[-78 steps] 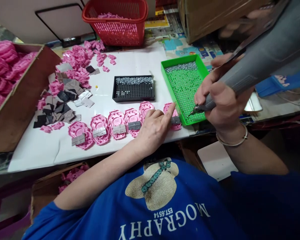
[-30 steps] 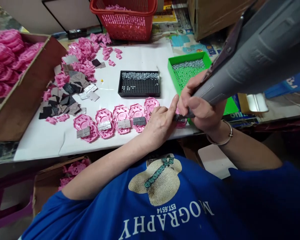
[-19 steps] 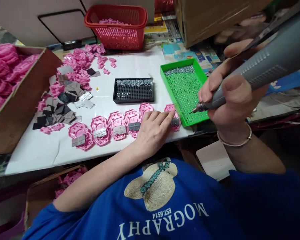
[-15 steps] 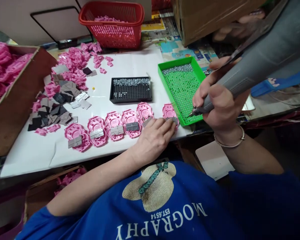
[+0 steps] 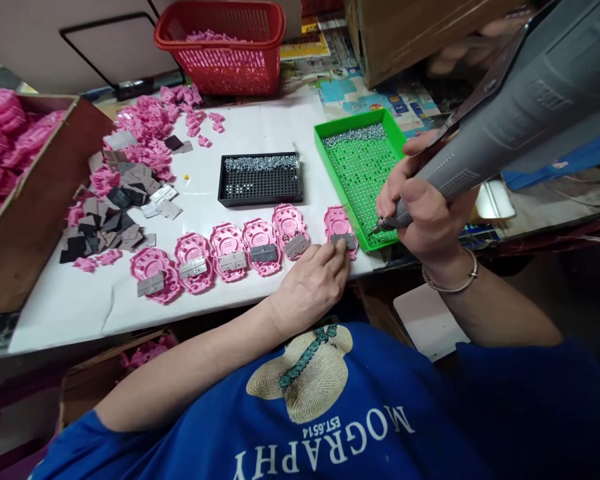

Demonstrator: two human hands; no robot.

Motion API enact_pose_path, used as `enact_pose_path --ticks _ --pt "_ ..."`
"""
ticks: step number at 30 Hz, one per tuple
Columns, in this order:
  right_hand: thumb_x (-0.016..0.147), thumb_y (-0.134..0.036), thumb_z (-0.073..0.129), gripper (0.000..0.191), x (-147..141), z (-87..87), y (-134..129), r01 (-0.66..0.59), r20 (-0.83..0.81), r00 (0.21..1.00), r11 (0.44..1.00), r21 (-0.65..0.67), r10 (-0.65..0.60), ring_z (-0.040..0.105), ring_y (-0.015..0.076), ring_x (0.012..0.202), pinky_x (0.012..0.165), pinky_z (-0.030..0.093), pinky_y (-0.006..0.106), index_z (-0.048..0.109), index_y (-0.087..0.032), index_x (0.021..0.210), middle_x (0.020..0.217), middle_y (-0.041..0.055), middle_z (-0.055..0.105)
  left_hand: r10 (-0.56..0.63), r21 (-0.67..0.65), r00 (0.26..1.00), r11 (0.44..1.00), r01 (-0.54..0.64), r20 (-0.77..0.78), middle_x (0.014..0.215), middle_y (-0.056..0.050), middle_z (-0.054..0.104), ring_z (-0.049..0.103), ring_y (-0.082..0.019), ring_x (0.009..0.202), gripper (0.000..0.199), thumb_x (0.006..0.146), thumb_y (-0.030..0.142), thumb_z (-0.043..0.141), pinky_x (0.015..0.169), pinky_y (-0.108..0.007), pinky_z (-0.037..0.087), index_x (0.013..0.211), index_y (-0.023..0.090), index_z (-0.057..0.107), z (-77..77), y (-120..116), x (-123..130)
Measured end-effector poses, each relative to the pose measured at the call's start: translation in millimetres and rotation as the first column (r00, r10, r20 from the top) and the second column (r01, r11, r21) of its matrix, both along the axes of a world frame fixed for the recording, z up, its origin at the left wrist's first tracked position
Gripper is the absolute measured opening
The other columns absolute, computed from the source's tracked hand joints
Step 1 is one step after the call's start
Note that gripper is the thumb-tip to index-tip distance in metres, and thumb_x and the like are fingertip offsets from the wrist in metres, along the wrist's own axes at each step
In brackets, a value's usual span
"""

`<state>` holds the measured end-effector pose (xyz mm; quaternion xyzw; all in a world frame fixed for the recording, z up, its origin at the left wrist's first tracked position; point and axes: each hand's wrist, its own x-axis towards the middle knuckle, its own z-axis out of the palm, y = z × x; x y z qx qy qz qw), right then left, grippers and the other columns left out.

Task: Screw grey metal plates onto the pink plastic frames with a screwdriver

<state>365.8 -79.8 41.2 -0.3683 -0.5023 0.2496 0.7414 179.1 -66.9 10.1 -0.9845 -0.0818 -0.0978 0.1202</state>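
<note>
My right hand (image 5: 423, 200) is wrapped round a grey electric screwdriver (image 5: 480, 143). The bit points down into the near end of a green perforated tray (image 5: 333, 173) of small screws. My left hand (image 5: 313, 283) rests at the table's front edge, fingers curled together, gripping the near side of a pink plastic casing (image 5: 337, 219) with a dark grey plate (image 5: 341, 238) on it. To its left stands a row of several similar casings, each bearing a plate, such as the nearest casing (image 5: 287, 219) with a tilted grey plate (image 5: 297, 245). My fingertips partly hide the right-hand casing.
Behind the row lies a black perforated tray (image 5: 260, 190) with screws. Loose grey plates (image 5: 130, 183) and pink parts (image 5: 147, 117) are heaped at left, beside a box (image 5: 40, 193) of pink pieces. A red basket (image 5: 220, 67) and a cardboard box (image 5: 405, 40) stand behind.
The screwdriver and my right hand have shifted slightly left, the bit still in the green tray. My left hand has drawn back a little, uncovering more of the grey plates.
</note>
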Motion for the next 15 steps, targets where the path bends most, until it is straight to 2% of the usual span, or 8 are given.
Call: enact_pose_path --ticks 8,15 --pt "0.076 -0.032 0.075 0.029 0 3.8 2 0.013 0.031 0.999 1.0 -0.011 -0.013 0.046 0.0098 0.042 0.036 0.032 0.027 0.068 -0.034 0.104 0.064 -0.0062 0.057 0.013 -0.011 0.999 1.0 -0.013 -0.038 0.132 -0.023 0.06 0.06 -0.025 0.104 0.036 0.099 0.011 0.039 0.08 -0.036 0.048 0.128 0.001 0.058 3.5 -6 0" --pt "0.072 -0.034 0.075 0.026 -10 32.8 6 0.074 0.027 0.997 0.992 0.105 -0.078 0.041 0.0101 0.04 0.036 0.032 0.03 0.07 -0.028 0.097 0.061 -0.004 0.051 0.023 -0.026 0.998 0.999 -0.024 -0.054 0.135 -0.026 0.057 0.06 -0.027 0.107 0.039 0.098 0.011 0.038 0.082 -0.036 0.049 0.133 0.0 0.052 3.4 -10 0"
